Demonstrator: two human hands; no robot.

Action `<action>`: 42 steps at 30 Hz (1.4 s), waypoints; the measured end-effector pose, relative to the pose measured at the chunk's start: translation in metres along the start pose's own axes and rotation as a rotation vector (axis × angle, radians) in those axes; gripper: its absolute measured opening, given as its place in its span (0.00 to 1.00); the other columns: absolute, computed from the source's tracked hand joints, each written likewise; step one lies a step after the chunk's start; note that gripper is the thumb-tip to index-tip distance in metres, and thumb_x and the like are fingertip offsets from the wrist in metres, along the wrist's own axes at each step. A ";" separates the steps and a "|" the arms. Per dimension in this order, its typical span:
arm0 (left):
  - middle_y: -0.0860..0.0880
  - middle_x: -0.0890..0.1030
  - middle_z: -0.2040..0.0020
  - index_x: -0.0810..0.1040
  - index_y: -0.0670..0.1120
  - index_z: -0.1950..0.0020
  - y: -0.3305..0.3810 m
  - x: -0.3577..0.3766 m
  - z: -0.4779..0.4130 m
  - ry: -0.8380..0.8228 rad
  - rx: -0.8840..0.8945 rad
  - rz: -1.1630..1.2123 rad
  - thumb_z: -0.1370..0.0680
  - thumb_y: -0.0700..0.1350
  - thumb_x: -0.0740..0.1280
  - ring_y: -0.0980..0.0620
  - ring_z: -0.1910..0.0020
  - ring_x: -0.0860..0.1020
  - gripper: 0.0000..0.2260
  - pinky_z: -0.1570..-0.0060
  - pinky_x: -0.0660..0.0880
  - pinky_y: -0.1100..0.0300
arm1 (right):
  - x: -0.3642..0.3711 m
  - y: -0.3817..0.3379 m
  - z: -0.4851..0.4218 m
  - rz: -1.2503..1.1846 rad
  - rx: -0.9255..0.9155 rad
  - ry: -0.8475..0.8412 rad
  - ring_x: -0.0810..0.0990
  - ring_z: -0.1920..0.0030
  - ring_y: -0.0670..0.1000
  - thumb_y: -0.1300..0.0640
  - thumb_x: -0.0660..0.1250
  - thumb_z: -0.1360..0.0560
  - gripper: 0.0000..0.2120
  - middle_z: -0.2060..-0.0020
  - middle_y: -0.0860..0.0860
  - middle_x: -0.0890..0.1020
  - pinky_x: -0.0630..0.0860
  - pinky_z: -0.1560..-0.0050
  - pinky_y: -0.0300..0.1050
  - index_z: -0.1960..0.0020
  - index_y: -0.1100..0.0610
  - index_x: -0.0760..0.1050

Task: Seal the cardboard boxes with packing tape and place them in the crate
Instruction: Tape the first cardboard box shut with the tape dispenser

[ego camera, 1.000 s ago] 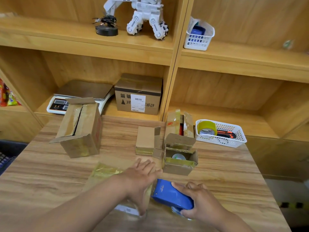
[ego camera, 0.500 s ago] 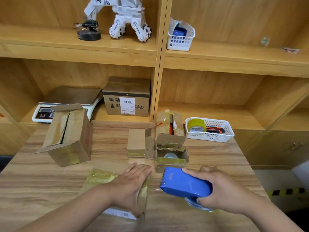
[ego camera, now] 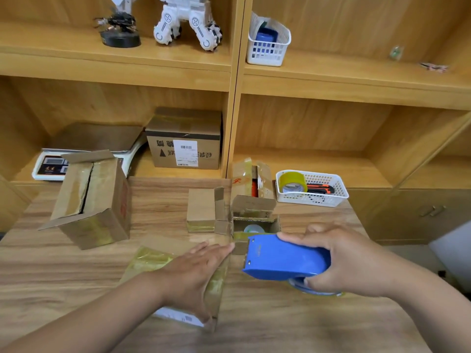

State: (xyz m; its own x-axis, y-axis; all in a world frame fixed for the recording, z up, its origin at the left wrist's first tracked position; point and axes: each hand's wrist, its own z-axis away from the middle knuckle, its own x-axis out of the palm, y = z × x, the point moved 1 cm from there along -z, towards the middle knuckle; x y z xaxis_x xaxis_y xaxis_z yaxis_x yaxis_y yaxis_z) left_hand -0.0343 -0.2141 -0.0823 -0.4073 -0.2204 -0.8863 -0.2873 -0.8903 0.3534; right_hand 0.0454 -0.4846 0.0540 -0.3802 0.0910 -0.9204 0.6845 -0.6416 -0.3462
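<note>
A flat cardboard box (ego camera: 153, 258), glossy with tape, lies on the wooden table (ego camera: 293, 327) in front of me. My left hand (ego camera: 196, 271) presses flat on its right part, fingers straight. My right hand (ego camera: 349, 261) grips a blue tape dispenser (ego camera: 283, 258), held just right of that box and above the table. Behind the dispenser stands a small box with open flaps (ego camera: 254, 220). A small closed box (ego camera: 201, 210) sits to its left. A larger box with a split top seam (ego camera: 91, 197) stands at the far left.
A white basket (ego camera: 328, 192) with a yellow tape roll (ego camera: 291, 182) and cutters sits at the table's back right. On the shelf behind are a labelled carton (ego camera: 186, 138) and a scale (ego camera: 84, 149). Above stand a white robot model (ego camera: 188, 19) and another basket (ego camera: 267, 42).
My right hand has lifted the blue dispenser away from the flat box, up and to the right. My left hand stays pressed on the box. The view has swung slightly.
</note>
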 end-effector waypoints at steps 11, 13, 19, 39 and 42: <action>0.52 0.37 0.23 0.23 0.54 0.29 -0.004 -0.003 0.016 0.138 0.061 -0.185 0.39 0.71 0.67 0.57 0.27 0.31 0.60 0.28 0.31 0.51 | 0.049 0.028 0.018 -0.017 0.063 -0.038 0.67 0.50 0.42 0.25 0.59 0.42 0.32 0.52 0.35 0.71 0.66 0.45 0.30 0.41 0.15 0.50; 0.53 0.34 0.24 0.25 0.53 0.29 -0.010 -0.001 0.023 0.159 0.020 -0.205 0.39 0.73 0.65 0.57 0.27 0.29 0.59 0.30 0.27 0.53 | 0.051 0.028 0.018 -0.027 0.067 -0.046 0.68 0.49 0.42 0.27 0.62 0.40 0.32 0.52 0.36 0.71 0.64 0.44 0.28 0.39 0.18 0.52; 0.51 0.37 0.23 0.33 0.50 0.24 -0.025 0.003 0.028 0.125 -0.075 -0.155 0.41 0.76 0.64 0.61 0.31 0.25 0.61 0.35 0.21 0.60 | 0.060 0.027 0.020 -0.024 0.095 -0.074 0.68 0.51 0.40 0.31 0.64 0.36 0.34 0.54 0.37 0.70 0.61 0.45 0.26 0.35 0.23 0.50; 0.52 0.43 0.22 0.23 0.56 0.30 -0.027 -0.002 0.029 0.066 -0.102 -0.074 0.45 0.76 0.66 0.69 0.34 0.26 0.63 0.34 0.24 0.63 | 0.022 0.009 0.027 -0.213 0.113 -0.007 0.69 0.51 0.39 0.33 0.67 0.44 0.35 0.52 0.35 0.71 0.67 0.51 0.30 0.42 0.16 0.55; 0.51 0.43 0.22 0.23 0.55 0.30 -0.026 -0.003 0.028 0.062 -0.102 -0.085 0.44 0.76 0.66 0.68 0.35 0.26 0.64 0.35 0.23 0.64 | 0.034 0.014 0.029 -0.181 0.137 -0.035 0.70 0.49 0.42 0.32 0.65 0.44 0.36 0.51 0.34 0.70 0.68 0.49 0.33 0.42 0.15 0.51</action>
State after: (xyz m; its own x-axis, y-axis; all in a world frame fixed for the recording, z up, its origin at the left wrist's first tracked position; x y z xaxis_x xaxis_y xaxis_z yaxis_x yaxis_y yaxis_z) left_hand -0.0502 -0.1792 -0.0798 -0.3298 -0.1634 -0.9298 -0.2277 -0.9421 0.2463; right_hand 0.0238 -0.5128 0.0234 -0.5121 0.1887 -0.8380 0.5131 -0.7153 -0.4745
